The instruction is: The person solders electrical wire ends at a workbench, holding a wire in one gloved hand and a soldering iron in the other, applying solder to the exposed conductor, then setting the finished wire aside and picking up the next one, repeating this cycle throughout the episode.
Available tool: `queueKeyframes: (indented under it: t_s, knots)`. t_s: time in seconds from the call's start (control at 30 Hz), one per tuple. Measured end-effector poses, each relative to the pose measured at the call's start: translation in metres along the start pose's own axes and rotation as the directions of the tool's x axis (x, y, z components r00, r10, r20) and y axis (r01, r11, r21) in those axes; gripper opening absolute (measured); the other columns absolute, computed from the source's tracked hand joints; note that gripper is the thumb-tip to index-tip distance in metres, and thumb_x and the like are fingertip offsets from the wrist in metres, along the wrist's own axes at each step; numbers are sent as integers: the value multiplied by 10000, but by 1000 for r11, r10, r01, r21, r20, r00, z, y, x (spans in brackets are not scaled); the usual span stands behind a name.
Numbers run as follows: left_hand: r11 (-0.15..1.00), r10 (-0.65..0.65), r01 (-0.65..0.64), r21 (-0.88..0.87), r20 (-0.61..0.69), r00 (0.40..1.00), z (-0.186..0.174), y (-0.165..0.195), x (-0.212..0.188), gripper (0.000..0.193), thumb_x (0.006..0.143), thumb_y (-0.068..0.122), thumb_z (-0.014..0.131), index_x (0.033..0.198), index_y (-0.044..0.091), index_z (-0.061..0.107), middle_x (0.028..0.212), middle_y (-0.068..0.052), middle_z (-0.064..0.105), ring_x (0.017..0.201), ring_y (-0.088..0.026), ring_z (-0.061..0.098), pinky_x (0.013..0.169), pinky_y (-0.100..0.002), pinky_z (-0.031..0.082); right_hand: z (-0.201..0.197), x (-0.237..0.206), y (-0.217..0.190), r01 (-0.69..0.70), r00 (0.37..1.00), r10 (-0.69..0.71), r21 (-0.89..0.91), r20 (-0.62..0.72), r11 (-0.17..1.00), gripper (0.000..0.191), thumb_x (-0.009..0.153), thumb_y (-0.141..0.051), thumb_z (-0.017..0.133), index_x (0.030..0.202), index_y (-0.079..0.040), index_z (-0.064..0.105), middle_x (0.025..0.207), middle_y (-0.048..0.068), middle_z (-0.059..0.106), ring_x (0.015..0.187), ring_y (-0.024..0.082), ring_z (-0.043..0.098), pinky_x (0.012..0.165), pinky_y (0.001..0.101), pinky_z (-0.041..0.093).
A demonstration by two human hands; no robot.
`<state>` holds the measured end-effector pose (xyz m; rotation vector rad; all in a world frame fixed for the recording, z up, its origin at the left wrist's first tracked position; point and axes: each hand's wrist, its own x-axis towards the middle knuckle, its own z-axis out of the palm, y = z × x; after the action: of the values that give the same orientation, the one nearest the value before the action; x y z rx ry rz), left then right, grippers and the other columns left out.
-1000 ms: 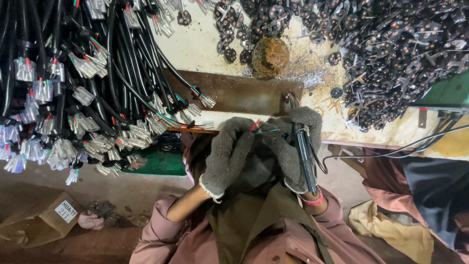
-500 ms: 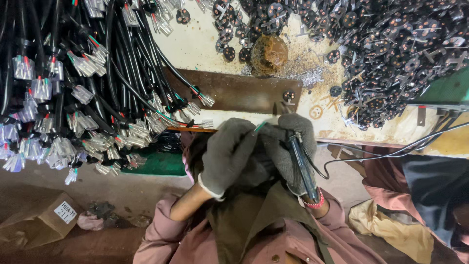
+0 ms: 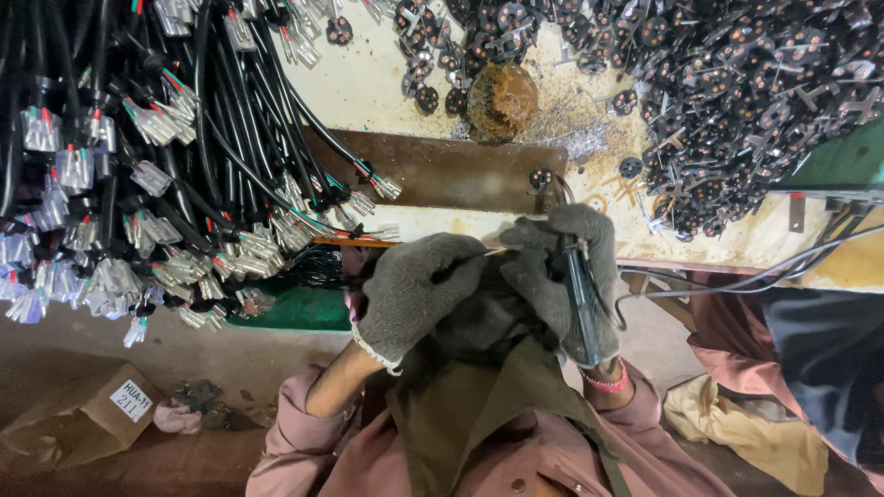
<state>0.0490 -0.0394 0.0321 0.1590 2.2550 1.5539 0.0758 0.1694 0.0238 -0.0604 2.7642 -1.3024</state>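
Both my hands wear grey knitted gloves and meet just below the bench edge. My left hand (image 3: 414,290) pinches a thin wire end (image 3: 497,250) that pokes out toward the right glove. My right hand (image 3: 562,267) is closed around a dark-handled soldering iron (image 3: 582,308), its handle pointing down toward my wrist. A small round black plug part (image 3: 540,177) sits on the rusty metal plate (image 3: 442,170) just above my hands. What lies between my palms is hidden.
A thick bundle of black cables with clear-sleeved ends (image 3: 138,166) hangs over the left. A heap of round black plug parts (image 3: 727,83) covers the upper right. A brown lump (image 3: 502,99) sits on the bench. A cardboard box (image 3: 83,423) lies on the floor at lower left.
My hands have dropped slightly and drawn closer together. The soldering iron has tilted a little in my right hand, and the small plug part on the plate is now uncovered.
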Motion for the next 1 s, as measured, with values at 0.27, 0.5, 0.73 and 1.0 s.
queueKeyframes:
  t_s: [0.27, 0.5, 0.73, 1.0]
  knots:
    - [968, -98, 89, -236, -27, 995, 24, -5, 3, 141, 918, 118, 732, 1038, 42, 724, 919, -100, 765, 834, -176, 758, 791, -318, 583, 8, 0, -2, -105, 980, 145, 271, -134, 957, 448, 808, 50, 801, 1193, -25, 582, 1101, 78, 694, 1061, 219, 637, 1016, 385, 484]
    - [911, -212, 190, -367, -21, 977, 34, -6, 3, 140, 912, 112, 742, 1032, 41, 728, 888, -70, 763, 808, -110, 688, 759, -285, 565, 17, 2, -9, -91, 959, 141, 205, -244, 975, 403, 819, 96, 786, 1132, -55, 581, 1110, 95, 616, 1031, 217, 625, 903, 344, 511]
    - [945, -202, 173, -278, -77, 976, 41, -4, 7, 108, 901, 117, 747, 984, 48, 737, 881, -72, 767, 779, -119, 724, 740, -280, 570, 30, -7, -1, -145, 871, 438, 739, -220, 659, 458, 898, 84, 692, 1226, -106, 435, 1085, 69, 618, 959, 167, 621, 827, 316, 543]
    - [981, -79, 61, -182, -91, 993, 26, 6, 29, 112, 922, 132, 727, 1006, 60, 709, 959, -96, 743, 847, -198, 734, 761, -329, 575, 31, -7, 24, -42, 890, 257, 493, -377, 869, 484, 894, 82, 755, 1233, -67, 445, 1051, 83, 521, 912, 157, 537, 823, 304, 493]
